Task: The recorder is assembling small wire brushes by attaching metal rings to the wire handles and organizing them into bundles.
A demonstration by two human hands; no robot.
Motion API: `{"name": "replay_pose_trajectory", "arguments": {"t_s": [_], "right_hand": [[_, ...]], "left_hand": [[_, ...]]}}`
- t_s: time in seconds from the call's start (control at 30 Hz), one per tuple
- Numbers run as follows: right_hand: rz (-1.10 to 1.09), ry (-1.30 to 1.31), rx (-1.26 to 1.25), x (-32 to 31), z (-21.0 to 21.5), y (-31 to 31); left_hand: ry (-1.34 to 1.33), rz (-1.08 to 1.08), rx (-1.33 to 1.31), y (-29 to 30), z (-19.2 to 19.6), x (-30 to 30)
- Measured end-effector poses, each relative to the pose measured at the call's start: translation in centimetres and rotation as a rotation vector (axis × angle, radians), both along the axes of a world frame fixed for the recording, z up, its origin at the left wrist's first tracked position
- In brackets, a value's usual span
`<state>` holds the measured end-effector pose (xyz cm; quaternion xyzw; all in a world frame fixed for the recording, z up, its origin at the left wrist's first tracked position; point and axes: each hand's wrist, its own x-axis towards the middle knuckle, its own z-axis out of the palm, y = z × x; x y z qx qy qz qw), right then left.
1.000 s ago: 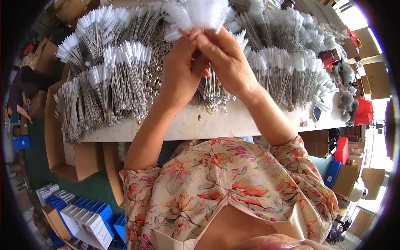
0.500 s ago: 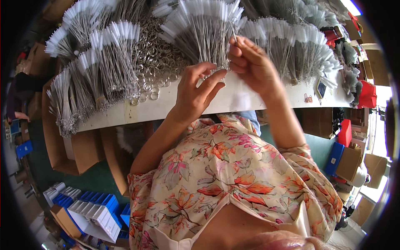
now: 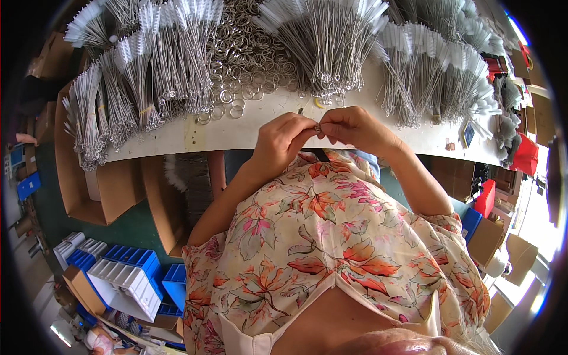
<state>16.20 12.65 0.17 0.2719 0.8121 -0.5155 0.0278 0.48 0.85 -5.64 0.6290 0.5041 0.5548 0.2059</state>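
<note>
My left hand (image 3: 283,137) and my right hand (image 3: 358,129) meet in front of my chest, over the near edge of the table. Both are closed in a pinch, fingertips touching, around a small metal ring (image 3: 318,128) that the fingers mostly cover. Just beyond them stands a thick fan of wire-handled brushes (image 3: 331,50) with white bristles and looped ends toward me. Left of that fan, a heap of loose metal rings (image 3: 251,65) spreads over the white table (image 3: 248,121).
More brush bundles stand at the left (image 3: 133,77) and right (image 3: 423,71) of the table. Open cardboard boxes (image 3: 121,195) sit below its left edge. Blue and white plastic bins (image 3: 127,284) are at the lower left. A red container (image 3: 485,198) stands at the right.
My right hand has come down and toward me from the brush fan, where it pinched a thin metal piece. My left hand has closed from spread fingers, and the two now meet.
</note>
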Motion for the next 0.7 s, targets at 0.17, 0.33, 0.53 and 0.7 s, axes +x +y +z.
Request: {"name": "replay_pose_trajectory", "arguments": {"t_s": [0.17,0.33,0.53,0.7], "right_hand": [[-0.055,-0.053,-0.608,-0.2,1.5,0.8],[0.262,-0.418,1.020,1.5,-0.7,1.5],[-0.070,0.086,0.442,0.3,-1.0,0.8],[-0.294,0.372,-0.132,-2.8,2.2,0.3]], "left_hand": [[0.275,0.013,0.114,0.2,2.3,-2.0],[0.713,0.338,-0.208,2.8,0.8,-6.1],[0.454,0.335,-0.201,3.5,0.0,-7.5],[-0.040,0.413,-0.373,2.9,4.4,-7.0]]}}
